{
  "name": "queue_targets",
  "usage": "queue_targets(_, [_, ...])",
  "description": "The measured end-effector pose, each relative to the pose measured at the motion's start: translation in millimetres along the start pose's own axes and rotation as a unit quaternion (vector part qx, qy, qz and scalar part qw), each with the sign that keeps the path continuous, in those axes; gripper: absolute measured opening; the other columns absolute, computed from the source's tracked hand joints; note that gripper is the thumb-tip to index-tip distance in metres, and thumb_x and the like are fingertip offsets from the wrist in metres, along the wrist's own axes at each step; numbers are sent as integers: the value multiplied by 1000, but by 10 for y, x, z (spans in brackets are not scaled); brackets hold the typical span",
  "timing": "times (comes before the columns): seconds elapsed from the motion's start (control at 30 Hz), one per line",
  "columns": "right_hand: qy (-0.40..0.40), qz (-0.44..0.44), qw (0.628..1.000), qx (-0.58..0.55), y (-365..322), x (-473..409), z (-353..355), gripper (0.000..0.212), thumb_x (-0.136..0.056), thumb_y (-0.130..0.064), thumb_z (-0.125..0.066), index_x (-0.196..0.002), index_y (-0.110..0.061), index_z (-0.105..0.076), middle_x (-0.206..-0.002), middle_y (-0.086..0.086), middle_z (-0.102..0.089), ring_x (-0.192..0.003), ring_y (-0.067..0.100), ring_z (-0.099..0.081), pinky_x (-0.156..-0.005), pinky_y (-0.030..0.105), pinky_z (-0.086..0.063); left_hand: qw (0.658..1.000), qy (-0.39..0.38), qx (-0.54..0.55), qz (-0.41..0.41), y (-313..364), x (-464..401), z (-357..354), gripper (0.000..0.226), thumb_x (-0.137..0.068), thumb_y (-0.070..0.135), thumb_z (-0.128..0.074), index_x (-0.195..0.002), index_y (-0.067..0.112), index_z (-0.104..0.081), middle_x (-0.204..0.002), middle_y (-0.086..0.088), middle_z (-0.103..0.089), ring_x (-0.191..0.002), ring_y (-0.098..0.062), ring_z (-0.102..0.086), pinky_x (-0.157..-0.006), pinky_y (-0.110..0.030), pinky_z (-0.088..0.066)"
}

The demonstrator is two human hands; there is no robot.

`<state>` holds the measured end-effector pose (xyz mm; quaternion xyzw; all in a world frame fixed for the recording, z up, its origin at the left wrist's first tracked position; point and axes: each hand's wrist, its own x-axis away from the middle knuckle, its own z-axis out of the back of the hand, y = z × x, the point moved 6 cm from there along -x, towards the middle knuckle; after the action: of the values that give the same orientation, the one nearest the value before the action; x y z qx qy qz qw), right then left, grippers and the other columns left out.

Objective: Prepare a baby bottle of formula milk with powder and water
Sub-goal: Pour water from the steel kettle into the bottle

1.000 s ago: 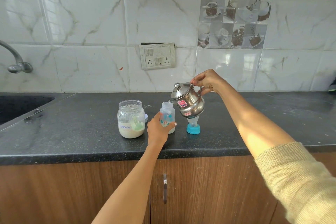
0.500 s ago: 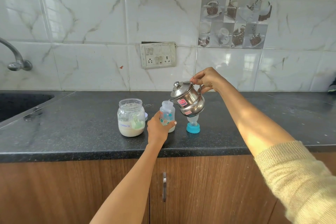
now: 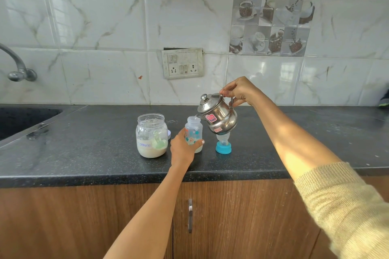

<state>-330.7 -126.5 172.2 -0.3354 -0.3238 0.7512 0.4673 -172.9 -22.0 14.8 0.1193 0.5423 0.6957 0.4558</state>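
Observation:
A small clear baby bottle (image 3: 193,130) with coloured prints stands open on the black counter (image 3: 84,153), white powder at its bottom. My left hand (image 3: 182,149) grips its lower half. My right hand (image 3: 240,90) holds the handle of a steel kettle (image 3: 219,115), tilted left with its spout over the bottle's mouth. To the left stands an open glass jar (image 3: 152,135) of formula powder with a green scoop inside. The bottle's teat with blue ring (image 3: 223,145) stands on the counter under the kettle.
A dark sink (image 3: 23,118) and a tap (image 3: 16,65) lie at the far left. A switch and socket plate (image 3: 182,63) is on the tiled wall. A white lid (image 3: 169,134) peeks from behind the jar. Wooden cabinet doors (image 3: 231,216) sit below the counter.
The kettle stays tilted over the bottle, with the spout slightly closer to its mouth. Both hands keep their grips.

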Motion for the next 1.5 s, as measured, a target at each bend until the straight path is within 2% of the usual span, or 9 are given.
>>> queue_targets(0.1, [1, 3, 1000, 5, -16, 10, 2, 26, -84, -6, -68, -109, -2, -68, -115, 13, -66, -84, 32, -65, -84, 42, -56, 1000, 3, -3, -3, 14, -4, 0, 64, -75, 31, -75, -131, 14, -48, -131, -7, -57, -121, -22, -53, -100, -33, -43])
queue_targets(0.23, [4, 3, 1000, 6, -17, 10, 9, 25, -84, -7, -68, -109, -3, -68, -114, 13, -66, -72, 25, -64, -83, 40, -56, 1000, 2, -3, -5, 20, 0, -4, 64, -76, 31, -74, -131, 13, -48, -131, -7, -57, -121, -22, -53, -100, -33, -43])
queue_targets(0.43, [1, 1, 1000, 8, -26, 19, 8, 26, -83, -7, -68, -109, -3, -68, -113, 13, -66, -77, 29, -64, -84, 41, -56, 1000, 3, -6, -5, 12, 5, 9, 64, -76, 31, -74, -131, 13, -48, -131, -7, -57, -121, -22, -53, -100, -34, -43])
queue_targets(0.6, [6, 2, 1000, 13, -39, 13, 7, 25, -83, -8, -69, -108, -5, -69, -111, 12, -67, -69, 25, -63, -82, 39, -57, 1000, 3, -5, -6, 23, 7, 10, 63, -75, 31, -75, -130, 13, -49, -129, -7, -58, -120, -23, -54, -99, -34, -43])
queue_targets(0.77, [5, 1, 1000, 15, -39, 15, 11, 26, -83, -9, -68, -109, -5, -69, -113, 13, -67, -80, 29, -65, -81, 38, -56, 1000, 2, -2, -2, 11, 12, 7, 65, -76, 31, -75, -132, 13, -48, -130, -7, -57, -120, -22, -54, -99, -34, -43])
queue_targets(1.0, [2, 1, 1000, 15, -43, 5, 12, 27, -83, -8, -69, -110, -4, -68, -113, 13, -66, -71, 24, -63, -81, 38, -56, 1000, -5, 4, 2, 19, 5, 0, 66, -77, 30, -74, -134, 14, -46, -133, -7, -55, -122, -22, -51, -102, -35, -42])
queue_targets(1.17, [3, 1, 1000, 17, -51, 13, 10, 27, -83, -9, -69, -110, -5, -68, -113, 13, -66, -84, 30, -64, -83, 39, -56, 1000, -5, -4, 5, 24, 4, 2, 65, -77, 31, -73, -134, 14, -45, -134, -7, -54, -123, -22, -51, -102, -34, -41])
queue_targets(1.5, [0, -1, 1000, 19, -74, 10, 0, 28, -82, -9, -69, -110, -4, -68, -116, 15, -65, -86, 32, -65, -82, 39, -56, 1000, -4, -4, 6, 25, 4, 8, 65, -77, 30, -73, -133, 14, -45, -133, -7, -55, -122, -22, -52, -101, -33, -42])
